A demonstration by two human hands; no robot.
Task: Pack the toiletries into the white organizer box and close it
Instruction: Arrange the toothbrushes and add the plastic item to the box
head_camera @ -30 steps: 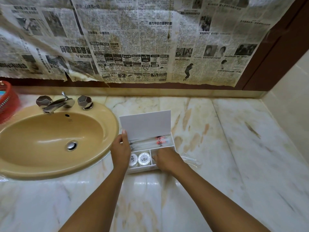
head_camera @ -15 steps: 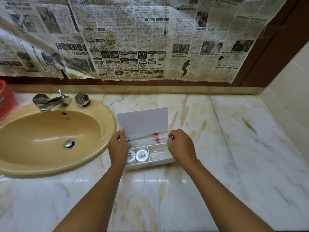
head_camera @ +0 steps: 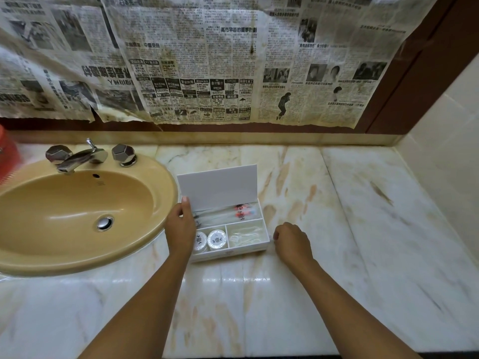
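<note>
The white organizer box (head_camera: 233,251) sits on the marble counter beside the sink, its lid (head_camera: 219,186) standing upright. Two wrapped toothbrushes (head_camera: 239,211) lie in the long back compartment. Two round white containers (head_camera: 217,239) fill the front left compartment, and a clear plastic packet (head_camera: 245,234) lies in the front right one. My left hand (head_camera: 181,226) holds the box's left end, thumb on the lid's lower left corner. My right hand (head_camera: 291,242) rests on the counter just right of the box with fingers curled, near its right wall; whether it touches or holds anything is unclear.
A tan sink (head_camera: 77,213) with a chrome faucet (head_camera: 80,158) lies to the left. A red basket (head_camera: 7,154) shows at the far left edge. Newspaper (head_camera: 207,60) covers the wall behind. A tiled wall (head_camera: 445,156) bounds the counter (head_camera: 363,229) on the right.
My right hand left the front right compartment, rose to the box's right rear, then dropped to the counter beside the box. My left hand stayed on the box's left end.
</note>
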